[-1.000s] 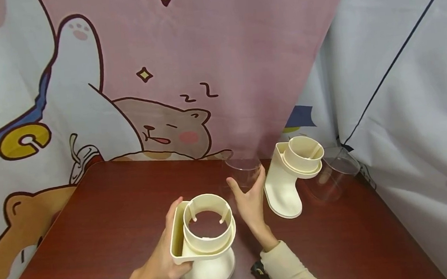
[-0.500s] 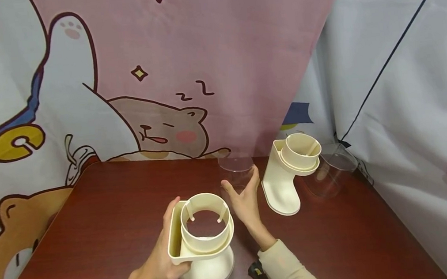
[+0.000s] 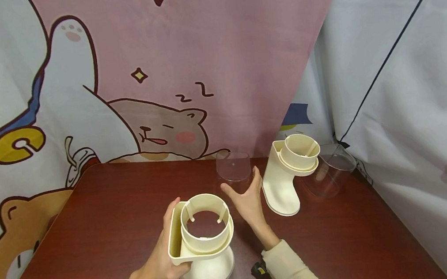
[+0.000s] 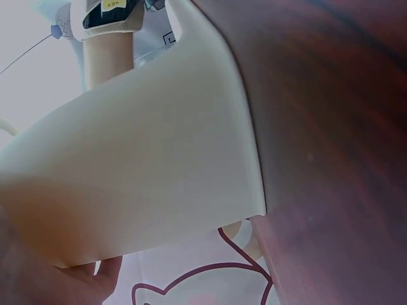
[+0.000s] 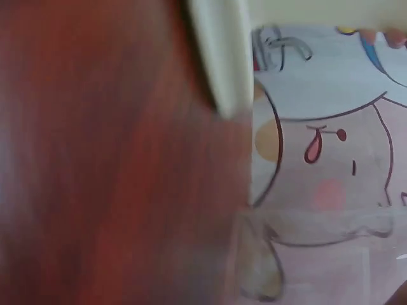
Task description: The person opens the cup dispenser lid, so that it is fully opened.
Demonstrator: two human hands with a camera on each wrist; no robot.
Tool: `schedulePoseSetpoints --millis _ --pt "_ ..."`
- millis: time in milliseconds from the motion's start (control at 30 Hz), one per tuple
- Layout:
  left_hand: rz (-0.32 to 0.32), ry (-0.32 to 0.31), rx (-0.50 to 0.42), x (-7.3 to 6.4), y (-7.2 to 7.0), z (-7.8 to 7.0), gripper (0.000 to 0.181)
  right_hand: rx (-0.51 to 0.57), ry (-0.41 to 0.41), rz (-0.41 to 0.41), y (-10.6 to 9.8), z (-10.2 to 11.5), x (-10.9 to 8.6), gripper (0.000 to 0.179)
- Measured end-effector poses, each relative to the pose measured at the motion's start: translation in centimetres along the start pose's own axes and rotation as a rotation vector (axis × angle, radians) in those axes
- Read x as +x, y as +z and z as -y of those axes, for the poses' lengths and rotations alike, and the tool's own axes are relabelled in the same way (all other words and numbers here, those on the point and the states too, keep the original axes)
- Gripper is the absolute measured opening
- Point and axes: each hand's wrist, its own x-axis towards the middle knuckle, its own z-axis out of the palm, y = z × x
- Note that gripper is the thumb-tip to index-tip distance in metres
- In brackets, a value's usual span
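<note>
In the head view my left hand (image 3: 163, 261) grips a cream plastic dispenser stand (image 3: 207, 271) by its flat-backed side, with an open ring on top and a rounded foot below. Two small prongs show inside the ring. The left wrist view shows the stand's smooth side (image 4: 146, 140) close up, with part of my left hand (image 4: 70, 283) at its lower left. Beyond the ring, my right hand (image 3: 249, 201) holds a clear round container (image 3: 233, 164) between spread thumb and fingers. Its transparent wall (image 5: 318, 219) shows faintly in the right wrist view.
A second cream stand (image 3: 281, 192) of the same shape stands to the right. Behind it another clear container (image 3: 328, 177) leans near the table's right edge. A small black object (image 3: 259, 270) is by the right sleeve. A printed curtain (image 3: 249, 66) hangs behind the dark red table (image 3: 115, 220).
The clear container at my right hand has shifted slightly left and tilted, so more of its flat end shows. My left hand and the stand have hardly moved; the head view shifted slightly.
</note>
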Motion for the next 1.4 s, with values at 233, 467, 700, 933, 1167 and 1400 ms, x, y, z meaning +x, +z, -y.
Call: schedulePoseSetpoints --millis 233,467,700,933,1167,1400 --pt "0.024 -0.024 0.055 0.3 -0.4 -0.3 0.119 0.204 -0.346 -0.118 -1.3 2.8 -0.1 0.057" --pt "0.081 -0.243 0.202 -0.5 -1.2 -3.1 0.130 0.212 -0.561 0.063 -1.9 5.1 -2.6 0.040" --pt "-0.097 -0.211 0.116 -0.4 0.7 -8.2 0.086 0.400 -0.381 0.580 -2.6 7.5 -4.0 0.056" --pt "-0.186 -0.430 0.091 0.7 2.7 -9.6 0.076 0.512 -0.227 0.753 -1.5 7.7 -5.3 0.075" --pt "-0.343 -0.499 0.006 1.8 1.9 -8.1 0.062 0.460 -0.228 0.654 -1.4 8.5 -8.0 0.061" --pt "-0.320 -0.436 0.030 2.8 -0.3 -5.4 0.056 0.280 -0.198 0.683 -2.0 9.0 -10.3 0.054"
